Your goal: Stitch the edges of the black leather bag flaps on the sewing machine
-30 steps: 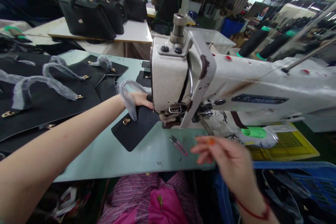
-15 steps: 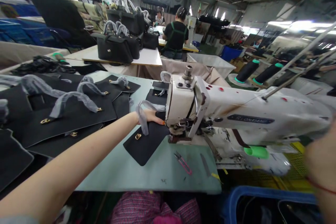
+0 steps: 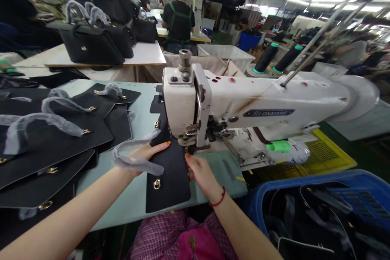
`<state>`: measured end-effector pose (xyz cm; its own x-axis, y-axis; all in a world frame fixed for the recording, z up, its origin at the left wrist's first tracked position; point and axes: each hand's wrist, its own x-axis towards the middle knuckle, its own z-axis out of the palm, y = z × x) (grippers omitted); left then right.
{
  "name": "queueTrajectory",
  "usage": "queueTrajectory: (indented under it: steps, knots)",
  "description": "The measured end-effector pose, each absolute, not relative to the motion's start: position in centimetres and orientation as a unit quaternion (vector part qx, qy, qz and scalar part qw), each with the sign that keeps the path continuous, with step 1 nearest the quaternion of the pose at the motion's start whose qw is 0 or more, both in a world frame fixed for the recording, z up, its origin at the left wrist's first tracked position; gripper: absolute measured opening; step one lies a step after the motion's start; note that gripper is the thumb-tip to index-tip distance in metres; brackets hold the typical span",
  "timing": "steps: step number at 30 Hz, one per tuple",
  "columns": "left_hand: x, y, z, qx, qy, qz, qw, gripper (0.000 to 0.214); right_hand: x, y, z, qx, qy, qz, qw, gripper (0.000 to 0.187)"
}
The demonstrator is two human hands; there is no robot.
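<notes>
A black bag panel (image 3: 170,187) lies partly under the head of a white sewing machine (image 3: 256,93). It has a gold ring fitting (image 3: 157,184) and a plastic-wrapped handle (image 3: 122,158). My left hand (image 3: 141,154) grips the panel at its left side, thumb on top, with the handle looped over the hand; its other fingers are mostly hidden. At the opposite edge, just below the presser area, my right hand (image 3: 202,174) pinches the panel between thumb and fingers. The thread snips are out of sight.
More black panels (image 3: 76,130) with wrapped handles overlap on the left of the green tabletop (image 3: 112,207). A blue basket (image 3: 262,195) at lower right holds similar pieces. Finished black bags (image 3: 91,44) stand on a table behind. A co-worker (image 3: 179,16) is farther back.
My right hand has come in from the far right to the panel's edge. The panel has turned and extends closer to me. The view has shifted right and down.
</notes>
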<state>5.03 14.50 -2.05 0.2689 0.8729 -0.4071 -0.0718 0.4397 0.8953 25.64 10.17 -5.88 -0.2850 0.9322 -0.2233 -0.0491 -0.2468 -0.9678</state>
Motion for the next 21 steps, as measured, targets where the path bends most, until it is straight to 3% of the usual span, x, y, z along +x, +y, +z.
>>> queueTrajectory:
  steps: [8, 21]
  knots:
    - [4.3, 15.3, -5.7, 0.284, 0.475, 0.272, 0.787, 0.031, 24.2, 9.9, -6.1, -0.508, -0.509, 0.565, 0.404, 0.051]
    - [4.7, 15.3, -6.4, 0.190, 0.454, 0.302, 0.817, 0.030, 24.5, 10.1, -5.9, -0.512, -0.537, 0.544, 0.391, 0.047]
